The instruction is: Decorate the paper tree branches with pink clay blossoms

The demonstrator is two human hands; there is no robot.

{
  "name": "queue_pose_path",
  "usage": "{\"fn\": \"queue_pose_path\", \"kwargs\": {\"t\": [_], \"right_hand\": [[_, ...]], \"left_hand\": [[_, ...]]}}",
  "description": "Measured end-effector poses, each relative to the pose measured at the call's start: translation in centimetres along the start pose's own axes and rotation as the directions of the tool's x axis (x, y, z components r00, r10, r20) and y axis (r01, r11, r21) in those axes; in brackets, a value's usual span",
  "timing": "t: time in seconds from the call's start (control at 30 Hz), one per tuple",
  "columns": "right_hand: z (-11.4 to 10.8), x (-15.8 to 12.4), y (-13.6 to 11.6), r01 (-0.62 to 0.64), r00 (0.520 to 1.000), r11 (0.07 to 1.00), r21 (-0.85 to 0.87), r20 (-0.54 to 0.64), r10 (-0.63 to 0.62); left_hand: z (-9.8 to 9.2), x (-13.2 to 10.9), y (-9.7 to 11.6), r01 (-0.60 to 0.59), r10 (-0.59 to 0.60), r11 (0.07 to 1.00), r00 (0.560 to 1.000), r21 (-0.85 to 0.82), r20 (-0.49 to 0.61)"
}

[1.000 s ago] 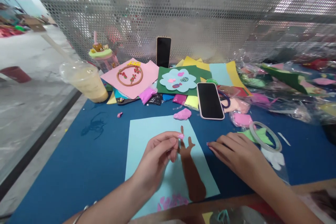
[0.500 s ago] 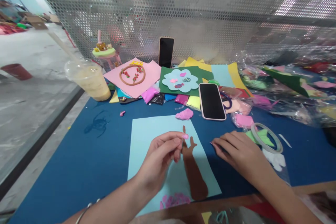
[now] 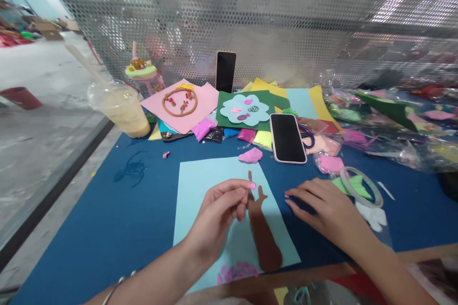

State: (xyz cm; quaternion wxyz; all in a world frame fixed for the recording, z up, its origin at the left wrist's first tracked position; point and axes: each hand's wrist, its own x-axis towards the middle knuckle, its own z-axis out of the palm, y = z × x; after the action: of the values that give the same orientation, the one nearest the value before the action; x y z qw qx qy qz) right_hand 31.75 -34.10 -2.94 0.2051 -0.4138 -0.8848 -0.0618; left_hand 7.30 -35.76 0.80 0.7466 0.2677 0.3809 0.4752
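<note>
My left hand (image 3: 220, 209) is closed over a light blue sheet (image 3: 200, 176), thumb against the curled fingers. A small lump of pink clay (image 3: 252, 185) shows at its index fingertip. On the sheet lies a brown clay tree trunk (image 3: 265, 233) with short branches; the hand partly covers its upper left. Small pink clay pieces (image 3: 239, 271) cluster at the sheet's bottom edge. My right hand (image 3: 318, 205) hovers right of the sheet, thumb and index finger apart, with a tiny pink bit at the index fingertip. A larger pink clay lump (image 3: 250, 155) rests at the sheet's top edge.
A phone (image 3: 288, 138) lies behind the sheet; another phone (image 3: 225, 71) leans against the perforated metal panel (image 3: 286, 47). Coloured clay packets (image 3: 263, 139) line the back. A drink cup (image 3: 125, 109) stands at left, a tape roll (image 3: 361, 187) at right.
My right thumb and index finger have moved apart from a pinch. My left hand has stayed in place with the pink clay.
</note>
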Motion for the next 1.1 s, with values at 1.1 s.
{"fn": "queue_pose_path", "kwargs": {"t": [1.1], "right_hand": [[-0.8,6.4,-7.0,-0.200,0.809,0.571,0.796,-0.194,0.554]], "left_hand": [[0.7,-0.4,0.3,0.039,-0.041,0.995,0.999,-0.096,-0.025]]}}
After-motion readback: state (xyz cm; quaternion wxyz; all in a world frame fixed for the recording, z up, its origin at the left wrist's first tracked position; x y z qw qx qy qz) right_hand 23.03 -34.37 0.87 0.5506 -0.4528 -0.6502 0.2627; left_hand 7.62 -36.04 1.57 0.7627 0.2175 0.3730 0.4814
